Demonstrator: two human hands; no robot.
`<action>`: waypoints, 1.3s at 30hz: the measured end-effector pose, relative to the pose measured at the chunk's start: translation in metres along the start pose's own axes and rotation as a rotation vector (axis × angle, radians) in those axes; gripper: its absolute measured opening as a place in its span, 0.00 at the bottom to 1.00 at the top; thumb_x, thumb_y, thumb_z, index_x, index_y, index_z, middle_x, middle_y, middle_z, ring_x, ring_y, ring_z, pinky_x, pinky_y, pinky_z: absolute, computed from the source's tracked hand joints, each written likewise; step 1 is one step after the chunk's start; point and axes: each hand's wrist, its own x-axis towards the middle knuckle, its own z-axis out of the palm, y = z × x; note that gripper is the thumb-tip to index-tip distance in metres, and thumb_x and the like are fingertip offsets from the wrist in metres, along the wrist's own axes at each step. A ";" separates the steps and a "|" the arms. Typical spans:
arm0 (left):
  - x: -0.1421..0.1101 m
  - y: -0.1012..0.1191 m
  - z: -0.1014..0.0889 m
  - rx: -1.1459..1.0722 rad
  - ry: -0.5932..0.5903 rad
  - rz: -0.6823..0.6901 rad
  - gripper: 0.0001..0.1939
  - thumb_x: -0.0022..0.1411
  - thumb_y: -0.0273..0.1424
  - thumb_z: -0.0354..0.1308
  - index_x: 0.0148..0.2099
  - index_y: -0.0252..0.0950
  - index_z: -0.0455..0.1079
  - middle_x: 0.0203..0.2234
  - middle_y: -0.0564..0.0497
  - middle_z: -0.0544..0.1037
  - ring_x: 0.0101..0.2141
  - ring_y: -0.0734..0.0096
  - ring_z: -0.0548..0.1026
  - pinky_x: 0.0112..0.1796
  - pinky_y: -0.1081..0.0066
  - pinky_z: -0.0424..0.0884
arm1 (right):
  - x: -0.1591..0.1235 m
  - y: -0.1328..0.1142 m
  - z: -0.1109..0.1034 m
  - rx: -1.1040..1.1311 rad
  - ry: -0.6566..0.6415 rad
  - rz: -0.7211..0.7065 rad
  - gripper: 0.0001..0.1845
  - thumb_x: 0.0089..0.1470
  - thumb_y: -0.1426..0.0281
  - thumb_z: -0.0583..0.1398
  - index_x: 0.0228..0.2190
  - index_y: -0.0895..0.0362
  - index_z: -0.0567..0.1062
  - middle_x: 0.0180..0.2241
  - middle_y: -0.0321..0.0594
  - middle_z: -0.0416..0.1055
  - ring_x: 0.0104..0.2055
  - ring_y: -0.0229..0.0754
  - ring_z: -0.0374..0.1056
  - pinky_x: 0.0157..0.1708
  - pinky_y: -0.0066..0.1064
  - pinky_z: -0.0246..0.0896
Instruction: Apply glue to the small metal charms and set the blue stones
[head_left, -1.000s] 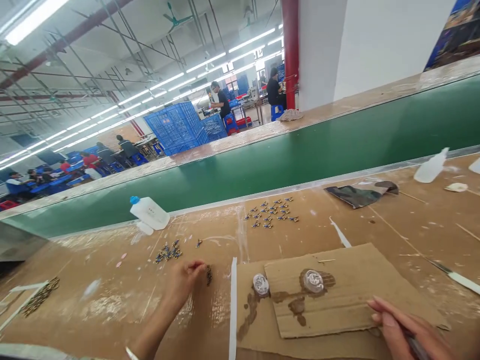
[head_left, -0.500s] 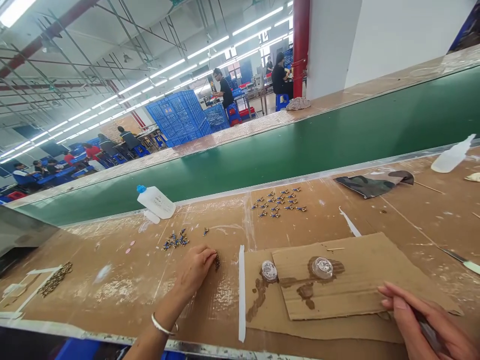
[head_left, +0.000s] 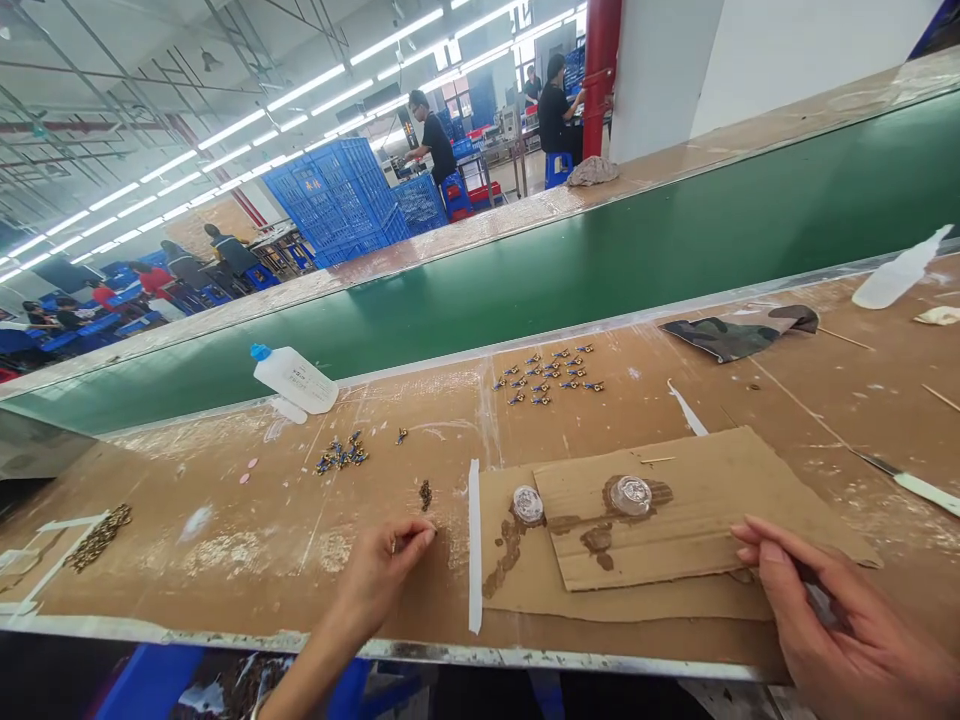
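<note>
My left hand (head_left: 382, 570) is closed in a pinch just above the brown tabletop. A tiny dark piece shows at the fingertips, too small to name. Just beyond it lies a little pile of small dark metal pieces (head_left: 426, 495). Over the right edge of the cardboard (head_left: 705, 530) is my right hand (head_left: 832, 610), thumb and fingers curled together; something greyish shows beneath them, mostly hidden. On the cardboard sit two small round clear dishes, one on the left (head_left: 528, 506) and one on the upper sheet (head_left: 631, 495), with wet stains around them.
Small blue-and-gold pieces lie in a heap (head_left: 343, 454) and in spread rows (head_left: 547, 375). A white bottle (head_left: 296, 380) lies tilted near the green belt (head_left: 480, 300). Camouflage cloth (head_left: 739, 335), a knife (head_left: 919, 490) and another bottle (head_left: 896, 270) are on the right. Co-workers sit beyond.
My left hand has drawn back toward me from the little dark pile, which is now uncovered, with a tiny piece at its fingertips. My right hand stays curled; the view has shifted slightly.
</note>
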 end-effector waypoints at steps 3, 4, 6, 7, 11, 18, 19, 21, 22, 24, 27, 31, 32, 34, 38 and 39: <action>-0.017 0.008 0.007 -0.024 -0.077 -0.115 0.15 0.57 0.39 0.50 0.25 0.39 0.73 0.23 0.53 0.78 0.28 0.67 0.75 0.30 0.72 0.66 | 0.002 -0.004 -0.003 -0.012 -0.013 -0.037 0.13 0.58 0.62 0.54 0.39 0.54 0.74 0.34 0.34 0.73 0.36 0.35 0.70 0.44 0.25 0.63; -0.020 0.010 0.009 -0.018 -0.092 -0.156 0.15 0.56 0.39 0.50 0.25 0.39 0.72 0.22 0.53 0.77 0.28 0.66 0.74 0.30 0.72 0.65 | 0.002 -0.004 -0.003 -0.013 -0.014 -0.040 0.13 0.58 0.62 0.54 0.39 0.54 0.74 0.34 0.33 0.73 0.36 0.35 0.69 0.44 0.24 0.62; -0.021 0.013 0.011 0.004 -0.102 -0.210 0.14 0.55 0.38 0.50 0.24 0.39 0.71 0.21 0.53 0.76 0.26 0.66 0.73 0.29 0.71 0.63 | 0.001 -0.003 -0.003 -0.024 -0.011 -0.053 0.12 0.58 0.63 0.54 0.39 0.54 0.74 0.34 0.33 0.73 0.36 0.34 0.69 0.45 0.23 0.61; -0.020 0.013 0.011 0.014 -0.099 -0.225 0.14 0.54 0.38 0.50 0.23 0.39 0.71 0.20 0.54 0.76 0.26 0.66 0.72 0.29 0.70 0.63 | 0.001 -0.003 -0.003 -0.031 -0.007 -0.057 0.12 0.58 0.63 0.55 0.39 0.54 0.74 0.34 0.33 0.73 0.37 0.34 0.69 0.45 0.23 0.61; -0.018 0.014 0.007 0.028 -0.085 -0.250 0.12 0.53 0.37 0.52 0.23 0.40 0.72 0.19 0.54 0.75 0.25 0.66 0.72 0.29 0.69 0.62 | 0.001 -0.005 -0.003 -0.037 0.010 -0.070 0.12 0.58 0.64 0.55 0.38 0.54 0.75 0.34 0.34 0.73 0.35 0.33 0.69 0.43 0.22 0.62; -0.033 -0.002 0.013 -0.130 0.068 -0.111 0.11 0.54 0.37 0.54 0.30 0.43 0.78 0.29 0.51 0.81 0.33 0.63 0.76 0.36 0.66 0.69 | 0.001 -0.006 -0.002 -0.001 -0.022 -0.019 0.13 0.58 0.63 0.55 0.39 0.55 0.75 0.34 0.35 0.73 0.34 0.34 0.69 0.42 0.24 0.61; -0.037 -0.005 0.016 -0.146 0.083 -0.090 0.11 0.55 0.37 0.54 0.31 0.43 0.78 0.29 0.51 0.80 0.34 0.64 0.76 0.37 0.66 0.70 | 0.000 -0.005 -0.002 0.003 -0.028 -0.009 0.13 0.57 0.62 0.55 0.38 0.55 0.75 0.35 0.35 0.73 0.35 0.34 0.69 0.41 0.24 0.61; -0.044 -0.009 0.022 -0.158 0.103 -0.061 0.12 0.57 0.38 0.54 0.34 0.44 0.79 0.29 0.50 0.80 0.34 0.64 0.76 0.38 0.65 0.70 | -0.001 -0.003 -0.001 0.004 -0.026 -0.002 0.13 0.57 0.62 0.55 0.38 0.54 0.75 0.35 0.36 0.73 0.35 0.35 0.69 0.41 0.25 0.61; -0.047 -0.011 0.024 -0.155 0.112 -0.053 0.12 0.57 0.38 0.54 0.35 0.44 0.79 0.29 0.50 0.79 0.34 0.64 0.76 0.37 0.65 0.71 | -0.001 -0.001 0.000 0.006 -0.024 -0.006 0.13 0.57 0.61 0.55 0.38 0.54 0.75 0.35 0.36 0.73 0.35 0.35 0.69 0.41 0.26 0.61; -0.052 -0.011 0.027 -0.137 0.130 -0.039 0.12 0.58 0.38 0.54 0.36 0.45 0.79 0.30 0.50 0.79 0.34 0.64 0.75 0.37 0.65 0.70 | -0.002 0.002 0.001 0.009 -0.036 -0.019 0.14 0.56 0.61 0.55 0.39 0.53 0.75 0.34 0.36 0.73 0.34 0.35 0.69 0.41 0.26 0.62; -0.055 -0.009 0.029 -0.106 0.145 -0.023 0.13 0.59 0.37 0.53 0.38 0.46 0.79 0.29 0.50 0.78 0.34 0.65 0.74 0.36 0.65 0.70 | -0.003 0.007 0.001 0.002 -0.053 -0.021 0.14 0.56 0.61 0.55 0.39 0.53 0.74 0.35 0.36 0.73 0.35 0.35 0.69 0.41 0.26 0.62; -0.056 -0.005 0.028 -0.094 0.133 -0.017 0.13 0.61 0.36 0.52 0.40 0.47 0.79 0.30 0.50 0.78 0.34 0.66 0.74 0.36 0.66 0.70 | -0.004 0.009 0.002 0.015 -0.072 0.029 0.14 0.56 0.60 0.56 0.40 0.52 0.74 0.35 0.36 0.73 0.35 0.36 0.70 0.42 0.28 0.63; -0.056 -0.004 0.028 -0.092 0.130 -0.014 0.13 0.61 0.36 0.52 0.40 0.47 0.79 0.30 0.50 0.78 0.35 0.66 0.74 0.37 0.66 0.70 | -0.005 0.010 0.002 0.019 -0.073 0.035 0.14 0.55 0.60 0.56 0.40 0.52 0.74 0.35 0.36 0.73 0.35 0.37 0.70 0.42 0.29 0.63; -0.056 -0.004 0.028 -0.087 0.130 -0.006 0.13 0.61 0.36 0.52 0.40 0.47 0.78 0.30 0.50 0.78 0.34 0.66 0.75 0.37 0.67 0.71 | -0.006 0.012 0.003 0.026 -0.068 0.035 0.15 0.55 0.60 0.56 0.41 0.52 0.74 0.35 0.37 0.73 0.36 0.38 0.70 0.42 0.30 0.64; -0.047 -0.010 0.022 -0.075 0.172 -0.004 0.13 0.61 0.37 0.52 0.38 0.44 0.78 0.29 0.50 0.79 0.33 0.67 0.76 0.36 0.68 0.71 | -0.006 0.015 0.003 0.014 -0.075 0.024 0.16 0.55 0.58 0.55 0.41 0.53 0.74 0.35 0.38 0.73 0.36 0.39 0.70 0.41 0.31 0.64; -0.041 -0.012 0.020 -0.049 0.205 -0.007 0.13 0.61 0.37 0.52 0.37 0.43 0.78 0.29 0.51 0.79 0.33 0.67 0.76 0.36 0.68 0.71 | -0.006 0.015 0.003 -0.003 -0.078 0.017 0.16 0.56 0.58 0.55 0.40 0.53 0.74 0.36 0.38 0.73 0.37 0.39 0.70 0.42 0.31 0.65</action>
